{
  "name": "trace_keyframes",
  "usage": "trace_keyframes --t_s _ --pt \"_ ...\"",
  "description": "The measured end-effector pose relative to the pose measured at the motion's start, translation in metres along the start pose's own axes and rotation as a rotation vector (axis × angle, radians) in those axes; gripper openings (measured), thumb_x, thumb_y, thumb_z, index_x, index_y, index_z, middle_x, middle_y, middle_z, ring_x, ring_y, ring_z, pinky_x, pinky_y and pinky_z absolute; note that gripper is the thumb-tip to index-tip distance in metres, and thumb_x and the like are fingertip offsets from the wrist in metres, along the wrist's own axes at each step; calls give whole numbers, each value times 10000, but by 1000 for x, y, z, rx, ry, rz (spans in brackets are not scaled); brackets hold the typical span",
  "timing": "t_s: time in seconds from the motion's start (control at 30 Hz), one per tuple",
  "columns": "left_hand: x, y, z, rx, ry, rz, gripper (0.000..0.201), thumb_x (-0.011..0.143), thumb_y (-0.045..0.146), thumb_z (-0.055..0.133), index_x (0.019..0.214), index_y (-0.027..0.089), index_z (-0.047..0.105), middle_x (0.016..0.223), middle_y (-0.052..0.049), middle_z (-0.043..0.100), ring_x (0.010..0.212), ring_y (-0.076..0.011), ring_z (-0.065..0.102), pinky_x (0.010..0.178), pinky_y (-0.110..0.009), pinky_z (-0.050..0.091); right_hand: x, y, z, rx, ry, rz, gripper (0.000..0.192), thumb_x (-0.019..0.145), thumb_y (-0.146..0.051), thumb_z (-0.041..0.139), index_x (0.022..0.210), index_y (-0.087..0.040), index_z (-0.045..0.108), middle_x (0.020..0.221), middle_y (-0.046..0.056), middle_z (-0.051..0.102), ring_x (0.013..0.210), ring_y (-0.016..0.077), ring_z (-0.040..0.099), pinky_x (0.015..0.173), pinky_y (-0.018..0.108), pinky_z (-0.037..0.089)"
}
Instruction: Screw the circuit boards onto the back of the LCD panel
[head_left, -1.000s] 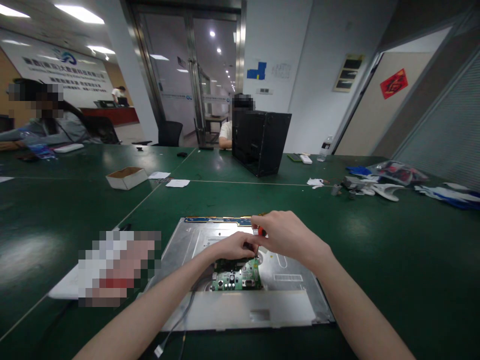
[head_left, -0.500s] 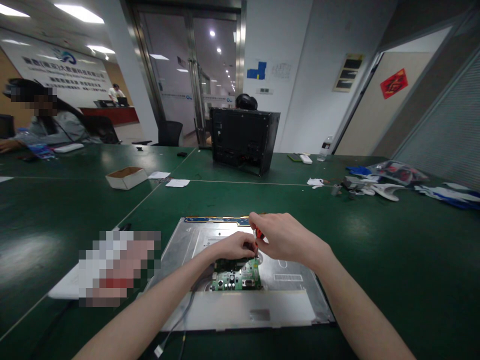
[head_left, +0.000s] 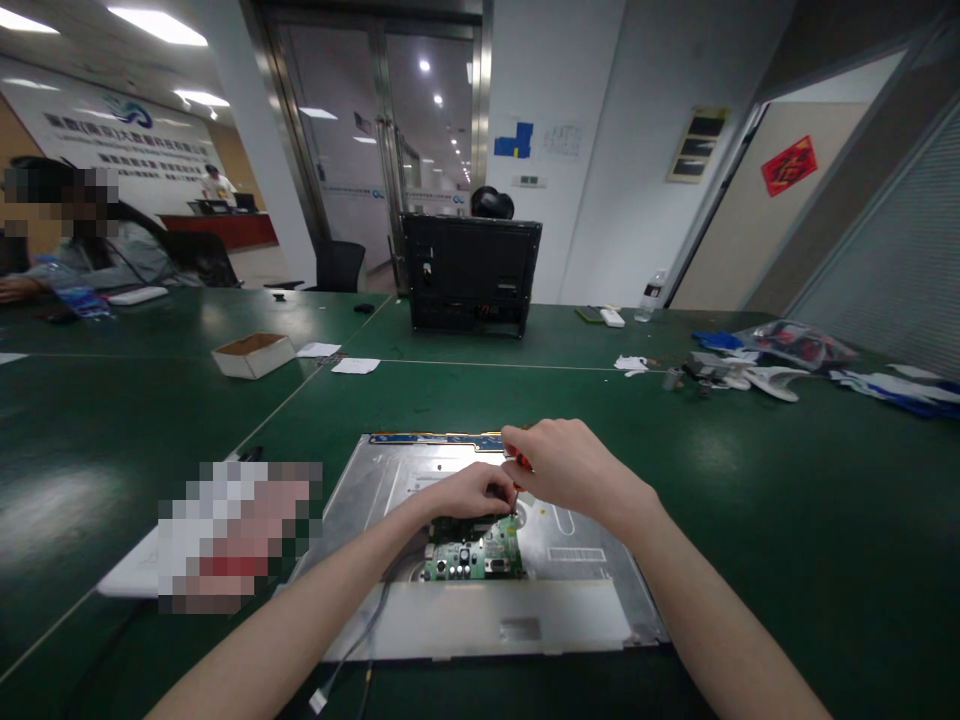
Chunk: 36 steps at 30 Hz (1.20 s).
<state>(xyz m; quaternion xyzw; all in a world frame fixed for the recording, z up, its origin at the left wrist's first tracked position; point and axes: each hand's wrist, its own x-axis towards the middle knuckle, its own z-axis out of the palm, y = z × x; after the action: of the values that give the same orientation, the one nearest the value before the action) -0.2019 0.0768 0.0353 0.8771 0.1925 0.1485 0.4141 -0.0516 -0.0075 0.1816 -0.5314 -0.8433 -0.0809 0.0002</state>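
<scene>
1 red-handled tool (head_left: 522,461) is gripped by the right hand (head_left: 566,463) at the far right corner of the circuit board (head_left: 484,553). Beside it, the left hand (head_left: 478,490) has its fingers bent together; I cannot tell what they pinch. The board lies on a metal panel (head_left: 600,575). Work at that corner looks unfinished. A white plug (head_left: 319,701) lies unconnected, near left of the board.
</scene>
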Motion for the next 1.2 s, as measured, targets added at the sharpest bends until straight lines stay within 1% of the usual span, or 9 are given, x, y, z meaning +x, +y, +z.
trace_keyframes --t_s 0.17,0.3,0.43,0.53,0.67,0.8,0.97,1.07,1.2 --pt "0 -1 1 5 13 5 70 735 141 612 788 124 654 749 -4 645 698 -138 577 655 -209 435 -5 -1 -4 87 -14 -67 172 806 -254 502 966 -192 486 811 31 640 669 155 576 497 258 242" --pt "0 -2 1 19 16 -7 57 743 171 614 765 127 642 725 1 631 693 -140 571 638 -204 426 -7 -1 -5 132 -21 -127 178 817 -267 510 986 -210 500 862 28 645 718 156 585 524 249 283" --pt "0 -1 0 -14 -8 26 48 736 148 606 771 140 636 730 8 635 703 -140 581 664 -210 432 -5 -1 -4 69 -22 -38 234 854 -416 490 971 -230 572 789 38 660 695 182 601 525 255 291" --pt "0 1 0 -58 -6 21 90 740 128 591 807 150 647 759 9 646 728 -135 591 701 -215 439 -3 1 -4 26 -31 23 283 883 -441 438 890 -225 622 749 46 659 659 180 599 523 257 294" --pt "0 3 -1 -26 -8 11 86 730 116 599 783 147 661 767 5 653 738 -136 593 704 -213 436 -2 1 -3 10 -29 16 250 882 -369 435 830 -207 619 728 42 653 637 164 589 508 253 258" --pt "0 0 0 0 3 -2 93 728 129 610 808 132 658 780 -9 660 724 -146 593 668 -213 440 -4 -1 -4 54 -20 -32 157 847 -305 467 913 -201 564 735 31 648 618 156 574 485 258 211" --pt "1 -5 2 27 13 3 82 744 160 611 805 126 654 768 -12 656 723 -154 585 656 -215 433 -9 -3 -8 117 -20 -108 126 843 -244 458 947 -205 517 851 31 650 686 144 576 520 255 258" --pt "1 -6 2 42 21 2 73 740 161 612 796 132 649 763 -6 653 725 -155 584 650 -214 428 -10 -4 -9 89 -20 -94 154 869 -319 460 956 -226 546 837 27 659 712 162 591 525 257 273" --pt "0 -3 0 -13 -10 30 99 731 117 593 809 145 648 768 5 652 739 -146 595 688 -212 438 -5 -2 -6 36 -42 5 258 871 -444 461 906 -233 607 773 40 666 679 185 604 520 259 287"
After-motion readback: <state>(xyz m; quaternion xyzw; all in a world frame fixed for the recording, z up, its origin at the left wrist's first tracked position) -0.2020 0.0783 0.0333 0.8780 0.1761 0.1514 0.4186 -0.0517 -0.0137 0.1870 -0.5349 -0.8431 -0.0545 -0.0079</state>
